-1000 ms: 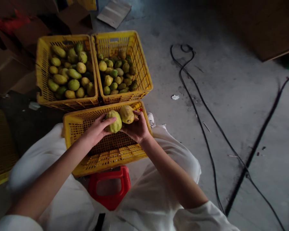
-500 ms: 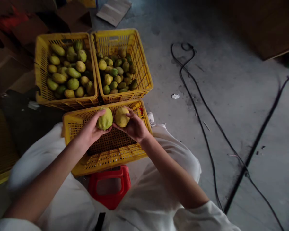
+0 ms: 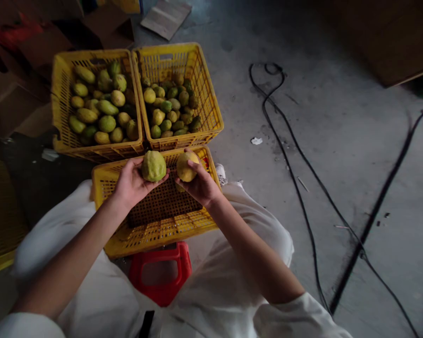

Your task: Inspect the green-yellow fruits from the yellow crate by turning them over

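Note:
A lumpy green-yellow fruit (image 3: pixel 154 166) rests in my left hand (image 3: pixel 132 182), on the palm side with the fingers under it. My right hand (image 3: pixel 202 185) grips a yellow fruit (image 3: pixel 186 167), its thumb across the top. Both are held over a yellow plastic crate (image 3: pixel 162 227) between my knees, and a gap separates them. Part of another yellow fruit (image 3: pixel 180 188) shows just below my right hand; most of it is hidden, and I cannot tell what it rests on.
Beyond stand two yellow crates of similar fruit, a left crate (image 3: pixel 58 110) and a right crate (image 3: pixel 211 101). A red stool (image 3: pixel 185 267) is beneath me. Black cables (image 3: pixel 296 136) cross the floor at right. Cardboard boxes (image 3: pixel 7 105) lie at left.
My hands have moved apart, the right one going rightward with its yellow fruit. The green-yellow fruit has turned and risen slightly in my left hand. Another yellow fruit now shows below my right hand.

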{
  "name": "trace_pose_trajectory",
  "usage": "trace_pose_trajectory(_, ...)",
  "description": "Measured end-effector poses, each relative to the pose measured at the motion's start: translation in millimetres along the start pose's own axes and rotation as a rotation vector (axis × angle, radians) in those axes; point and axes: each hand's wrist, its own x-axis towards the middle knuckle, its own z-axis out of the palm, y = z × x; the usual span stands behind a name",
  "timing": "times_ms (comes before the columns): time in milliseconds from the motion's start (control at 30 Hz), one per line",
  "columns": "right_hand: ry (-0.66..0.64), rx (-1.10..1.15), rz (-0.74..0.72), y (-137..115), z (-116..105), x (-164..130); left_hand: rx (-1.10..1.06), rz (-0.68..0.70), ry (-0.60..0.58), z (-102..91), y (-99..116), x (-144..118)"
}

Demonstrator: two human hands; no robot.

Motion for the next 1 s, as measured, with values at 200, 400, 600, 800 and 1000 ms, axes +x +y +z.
trace_pose_trajectory(200, -0.024, 0.119, 0.021, -4.4, 1.5, 4.6, 0.034, 0.069, -0.069, -3.1, -3.4, 7.7)
trace_pose_trajectory(400, -0.04, 0.156, 0.03, -6.7, -1.9, 7.1, 0.063, 0.137, -0.046, -4.3, -4.4, 8.8)
trace_pose_trajectory(600, -0.029, 0.099, 0.065, 0.0, -0.9, 3.0, 0.105, 0.022, -0.102, -5.6, -5.3, 9.8)
trace_pose_trajectory(800, -0.031, 0.047, 0.06, 5.8, 3.5, 3.3, 0.092, -0.052, -0.085, -3.7, -3.6, 8.2)
trace_pose_trajectory(1000, -0.115, 0.101, 0.144, -1.0, -2.6, 3.3, 0.047, -0.026, -0.091, -5.3, -3.8, 5.2)
